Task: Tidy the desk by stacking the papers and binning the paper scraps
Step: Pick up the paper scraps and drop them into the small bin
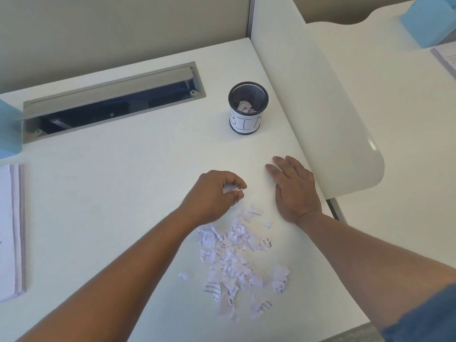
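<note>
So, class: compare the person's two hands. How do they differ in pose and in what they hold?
The left hand has curled fingers pinching paper scraps; the right hand lies flat with straight fingers, holding nothing. The left is above the scrap pile; the right rests on bare desk beside it. Both are bare.

An open grey cable tray is set into the white surface, with blue boxes at the far corners.

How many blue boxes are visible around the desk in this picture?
2. One blue box is at the left edge, beside the cable tray. The other blue box is in the top right corner, on the neighbouring desk. Both are cut off by the frame; others may lie outside it.
</note>
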Tool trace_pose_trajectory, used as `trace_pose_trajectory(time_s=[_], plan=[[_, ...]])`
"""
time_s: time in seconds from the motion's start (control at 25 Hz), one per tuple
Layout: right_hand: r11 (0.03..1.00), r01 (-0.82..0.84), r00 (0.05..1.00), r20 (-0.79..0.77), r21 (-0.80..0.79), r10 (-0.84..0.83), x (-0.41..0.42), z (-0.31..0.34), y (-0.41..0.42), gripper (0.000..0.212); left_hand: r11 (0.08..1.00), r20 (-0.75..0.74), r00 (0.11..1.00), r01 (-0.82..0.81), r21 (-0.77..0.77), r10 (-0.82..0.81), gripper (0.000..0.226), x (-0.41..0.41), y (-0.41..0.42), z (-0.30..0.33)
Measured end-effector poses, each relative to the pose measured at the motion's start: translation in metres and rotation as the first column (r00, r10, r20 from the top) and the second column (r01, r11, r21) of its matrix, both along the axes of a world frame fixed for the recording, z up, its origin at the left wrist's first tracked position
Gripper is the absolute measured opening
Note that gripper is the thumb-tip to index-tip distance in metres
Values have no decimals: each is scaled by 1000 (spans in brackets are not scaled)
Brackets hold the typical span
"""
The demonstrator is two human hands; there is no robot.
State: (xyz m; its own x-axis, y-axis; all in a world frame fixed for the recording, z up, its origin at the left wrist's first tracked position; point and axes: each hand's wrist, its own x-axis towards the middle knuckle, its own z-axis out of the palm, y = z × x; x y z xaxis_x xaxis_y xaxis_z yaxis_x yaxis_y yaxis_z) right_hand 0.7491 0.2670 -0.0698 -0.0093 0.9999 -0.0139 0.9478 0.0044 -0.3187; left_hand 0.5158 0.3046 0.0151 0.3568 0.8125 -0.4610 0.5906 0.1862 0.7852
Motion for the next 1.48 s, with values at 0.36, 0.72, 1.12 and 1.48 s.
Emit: trace_pose_trajectory(time_s=[0.36,0.72,1.12,1.48], plan=[[997,-16,999,48,73,13,1,-3,-3,52,894,-106,993,93,439,-52,16,42,102,58],[995,-29,998,58,93,24,2,0,-1,53,809,-441,880,384,446,-174,31,73,164,58],[997,-21,999,30,68,19,2,2,0,54,802,-432,891,356,480,-137,40,71,161,51],[999,-5,1000,18,33,5,1,1,0,51,874,-160,984,143,464,-76,16,16,54,-8]])
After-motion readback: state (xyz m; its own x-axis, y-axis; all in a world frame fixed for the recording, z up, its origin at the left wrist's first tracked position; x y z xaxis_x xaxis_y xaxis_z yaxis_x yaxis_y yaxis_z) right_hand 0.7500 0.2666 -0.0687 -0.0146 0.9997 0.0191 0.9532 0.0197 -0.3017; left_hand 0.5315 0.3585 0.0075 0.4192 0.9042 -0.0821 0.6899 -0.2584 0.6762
